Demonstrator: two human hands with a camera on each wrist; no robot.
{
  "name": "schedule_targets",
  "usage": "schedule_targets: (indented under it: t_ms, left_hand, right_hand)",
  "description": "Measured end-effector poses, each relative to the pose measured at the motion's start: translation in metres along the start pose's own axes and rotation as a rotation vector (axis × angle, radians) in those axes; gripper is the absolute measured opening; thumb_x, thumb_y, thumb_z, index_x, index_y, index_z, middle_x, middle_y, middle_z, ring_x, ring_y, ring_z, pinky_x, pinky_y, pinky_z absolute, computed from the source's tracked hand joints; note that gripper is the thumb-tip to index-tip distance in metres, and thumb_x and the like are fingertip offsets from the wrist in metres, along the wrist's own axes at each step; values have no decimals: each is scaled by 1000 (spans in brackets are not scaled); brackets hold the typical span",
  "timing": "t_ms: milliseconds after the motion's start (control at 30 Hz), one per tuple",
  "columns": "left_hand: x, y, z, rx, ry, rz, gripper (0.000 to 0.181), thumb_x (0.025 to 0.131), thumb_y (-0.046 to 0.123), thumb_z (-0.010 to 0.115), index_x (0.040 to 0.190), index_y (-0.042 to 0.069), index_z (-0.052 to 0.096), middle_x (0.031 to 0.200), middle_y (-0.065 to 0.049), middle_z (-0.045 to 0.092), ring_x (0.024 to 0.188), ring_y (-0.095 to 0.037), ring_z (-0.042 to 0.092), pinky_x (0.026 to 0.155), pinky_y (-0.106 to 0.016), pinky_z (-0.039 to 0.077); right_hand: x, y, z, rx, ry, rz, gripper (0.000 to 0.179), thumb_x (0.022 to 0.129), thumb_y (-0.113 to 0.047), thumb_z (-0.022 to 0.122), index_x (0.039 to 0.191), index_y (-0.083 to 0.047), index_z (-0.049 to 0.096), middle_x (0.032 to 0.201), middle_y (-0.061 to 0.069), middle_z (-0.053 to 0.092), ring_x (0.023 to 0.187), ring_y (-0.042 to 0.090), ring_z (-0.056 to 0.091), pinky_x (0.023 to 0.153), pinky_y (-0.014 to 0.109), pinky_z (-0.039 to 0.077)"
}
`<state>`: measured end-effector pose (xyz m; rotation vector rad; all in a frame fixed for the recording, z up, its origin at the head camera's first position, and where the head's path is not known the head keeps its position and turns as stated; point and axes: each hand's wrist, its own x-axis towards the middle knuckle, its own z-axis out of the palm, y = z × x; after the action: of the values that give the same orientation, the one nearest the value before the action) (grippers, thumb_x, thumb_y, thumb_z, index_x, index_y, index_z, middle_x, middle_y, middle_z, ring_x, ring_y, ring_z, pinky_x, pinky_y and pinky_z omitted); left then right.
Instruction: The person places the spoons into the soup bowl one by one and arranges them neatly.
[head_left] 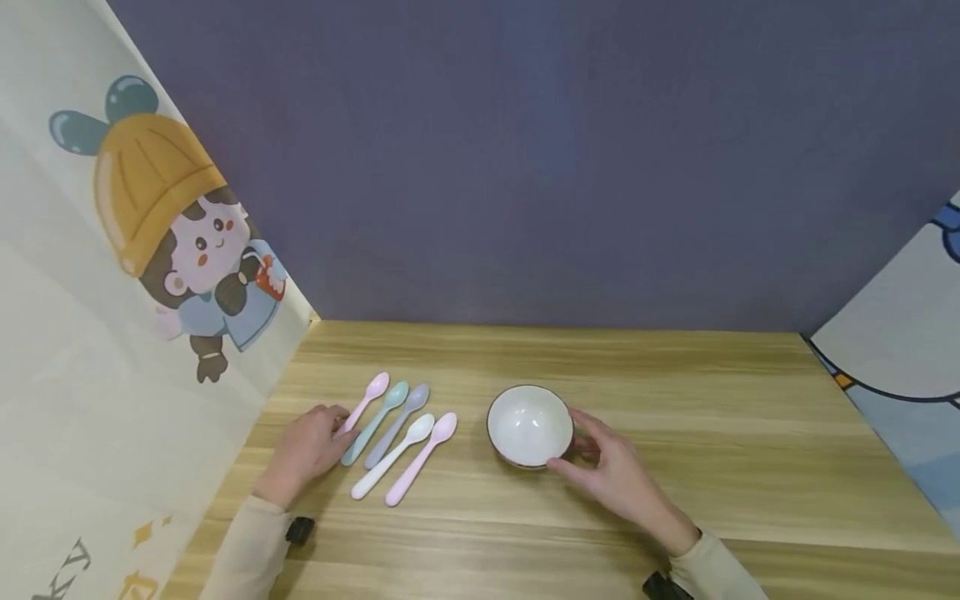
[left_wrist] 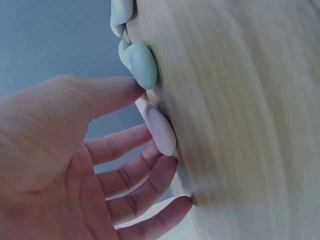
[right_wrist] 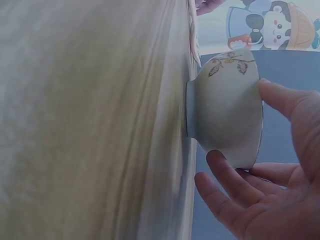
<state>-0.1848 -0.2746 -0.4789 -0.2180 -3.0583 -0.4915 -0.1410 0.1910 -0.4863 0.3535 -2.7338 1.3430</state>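
My left hand (head_left: 306,446) is at the handle of the leftmost pink spoon (head_left: 377,386), thumb on one side and fingers on the other. In the left wrist view the end of that pink spoon (left_wrist: 161,131) shows between thumb and fingers, with the thumb tip close to the teal spoon (left_wrist: 144,66). My right hand (head_left: 611,467) holds a white bowl (head_left: 529,425) by its right side, thumb at the near rim. The bowl stands upright, and the right wrist view shows its outside (right_wrist: 227,102) with a leaf pattern.
Right of the held spoon lie a teal spoon (head_left: 396,396), a lavender spoon (head_left: 416,398), a white spoon (head_left: 420,429) and another pink spoon (head_left: 444,427), all slanted alike on the wooden table (head_left: 712,417). A dark panel (head_left: 525,167) rises behind; a cartoon-printed wall (head_left: 75,333) stands left.
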Motion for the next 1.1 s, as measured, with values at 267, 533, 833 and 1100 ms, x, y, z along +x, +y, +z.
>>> schedule_targets:
  t_ms: [267,533,833,1100]
  left_hand:
    - [3,0,0,-16,-28,-20,37,96,21,76,124,-3,72,93,-11,69,76,-22,62,69,-43,53]
    - [3,-3,-1,-46,-49,-58,35,95,16,74,125,-3,72,88,-7,66,72,-19,55,61,-34,45]
    - [3,-1,-5,-100,-66,-106,26,97,15,71,118,1,76,89,-6,72,67,-17,55,60,-32,43]
    - [1,-4,-5,-187,-42,-91,24,98,12,70,116,-3,76,86,-5,74,70,-15,58,66,-34,49]
  right_hand:
    - [1,1,-1,14,-2,-5,88,82,-40,93,152,-3,55,150,26,60,106,33,78,85,37,66]
    - [0,1,-1,23,-16,-11,89,83,-37,93,153,0,54,154,27,57,108,34,77,87,38,65]
    - [1,1,-2,21,-24,-5,89,83,-38,93,154,-1,54,154,25,57,108,32,78,88,39,65]
    - [2,2,-1,12,-16,-15,88,83,-38,92,153,-1,54,152,25,59,106,30,79,87,39,65]
